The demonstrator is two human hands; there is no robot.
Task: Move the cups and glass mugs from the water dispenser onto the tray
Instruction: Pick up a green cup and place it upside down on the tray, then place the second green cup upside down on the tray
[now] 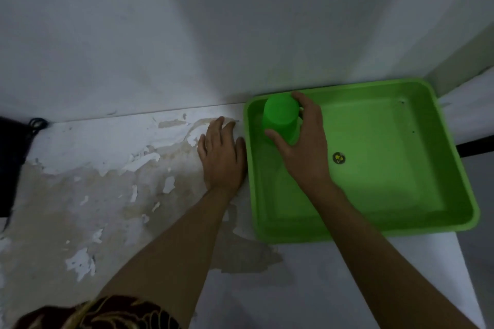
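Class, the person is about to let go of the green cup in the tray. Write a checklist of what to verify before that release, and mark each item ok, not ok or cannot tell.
1. Cup is over the tray, inside its rim, far-left corner: ok.
2. Right hand grips the cup around its side: ok.
3. Cup rests on the tray floor: cannot tell, the hand hides its lower edge.
4. Cup is upside down, flat base up: ok.
5. Left hand lies flat on the table beside the tray, out of the way: ok.
6. Tray has room for more cups: ok, only a small dark sticker lies on its floor.
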